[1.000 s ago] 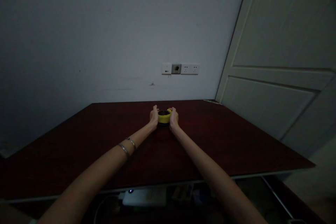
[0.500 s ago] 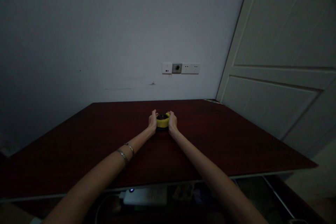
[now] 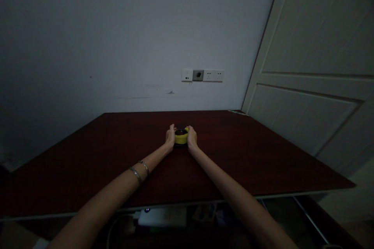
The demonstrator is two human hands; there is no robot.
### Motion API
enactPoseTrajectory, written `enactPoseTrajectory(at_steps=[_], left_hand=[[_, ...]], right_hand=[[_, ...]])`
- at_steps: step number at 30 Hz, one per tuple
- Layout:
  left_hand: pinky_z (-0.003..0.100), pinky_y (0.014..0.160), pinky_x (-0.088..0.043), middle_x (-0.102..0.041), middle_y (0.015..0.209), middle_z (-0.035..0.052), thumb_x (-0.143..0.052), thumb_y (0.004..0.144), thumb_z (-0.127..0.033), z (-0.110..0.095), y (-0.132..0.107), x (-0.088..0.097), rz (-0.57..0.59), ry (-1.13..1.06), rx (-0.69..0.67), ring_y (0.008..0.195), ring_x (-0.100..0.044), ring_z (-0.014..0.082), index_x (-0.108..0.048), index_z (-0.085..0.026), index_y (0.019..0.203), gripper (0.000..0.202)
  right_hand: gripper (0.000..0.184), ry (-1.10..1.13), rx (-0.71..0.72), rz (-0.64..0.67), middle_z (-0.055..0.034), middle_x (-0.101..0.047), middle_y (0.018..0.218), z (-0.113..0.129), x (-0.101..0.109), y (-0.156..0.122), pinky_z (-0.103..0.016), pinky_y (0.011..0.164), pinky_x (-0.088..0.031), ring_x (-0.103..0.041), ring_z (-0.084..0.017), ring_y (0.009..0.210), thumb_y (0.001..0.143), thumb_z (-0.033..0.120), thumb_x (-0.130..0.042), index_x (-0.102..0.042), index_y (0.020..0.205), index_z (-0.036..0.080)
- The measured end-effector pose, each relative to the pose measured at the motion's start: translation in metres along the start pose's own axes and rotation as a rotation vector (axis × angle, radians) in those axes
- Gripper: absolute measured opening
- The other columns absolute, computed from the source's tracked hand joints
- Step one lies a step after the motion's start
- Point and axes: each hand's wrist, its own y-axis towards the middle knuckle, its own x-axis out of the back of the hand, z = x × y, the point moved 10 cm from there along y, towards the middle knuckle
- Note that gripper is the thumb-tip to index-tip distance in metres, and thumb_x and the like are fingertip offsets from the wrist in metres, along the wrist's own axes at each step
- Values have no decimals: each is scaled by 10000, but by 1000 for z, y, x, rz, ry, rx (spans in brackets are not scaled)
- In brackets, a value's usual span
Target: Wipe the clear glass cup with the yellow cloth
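left hand [image 3: 170,137]: palm turned inward, fingers up, curved against the near-left side of the band [image 3: 181,139]. right hand [image 3: 192,139]: mirror of it, palm on the opposite side. neither hand is spread wide; the two together clasp the band between them. fingertips at the far side are too small and dim to read.

the band, yellow, lies directly between the palms, over the middle of the table [image 3: 122,144]. a yellow end rises beside the right fingers. a dark base [image 3: 180,146] shows below the yellow, between the heels of the hands. whether it rests on the wood or hangs just above, cannot tell.

reason for the hold, a guess: something round gives no handle, so a palm on each side would keep it level and stop it sliding off sideways. arms reach out long, probably because it sits well forward of the body.

containers: the band rings a dark core [image 3: 181,132], slightly shiny; hollow or solid, cannot tell. below the hands, under the table's near edge, a dark space holds a white box [image 3: 162,218], with a pale cable [image 3: 110,231] to its left. other contents there lost in shadow.
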Motion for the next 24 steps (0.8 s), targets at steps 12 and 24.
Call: enactPoseTrajectory(at_steps=[12,24], left_hand=[[312,796,-415,-626,1028,153,-355,749,-519,2,-1,0,1,-7,-9,920,-587,245,-622,-80,938,547],[320,813,-398,-640,987,144,-336,778,-466,-3,-6,1,-19,87,-37,909,-584,248,-635,-88,912,500]], right_hand=[[330,-8,12,13,-46,-677,892,-1,0,-3,-240,702,-393,-583,-195,829,729,375,-389,-647,804,183],[333,-33,2,26,-47,-659,947,-3,-2,-4,-242,775,-374,-560,-194,888,734,346,-370,-637,851,185]])
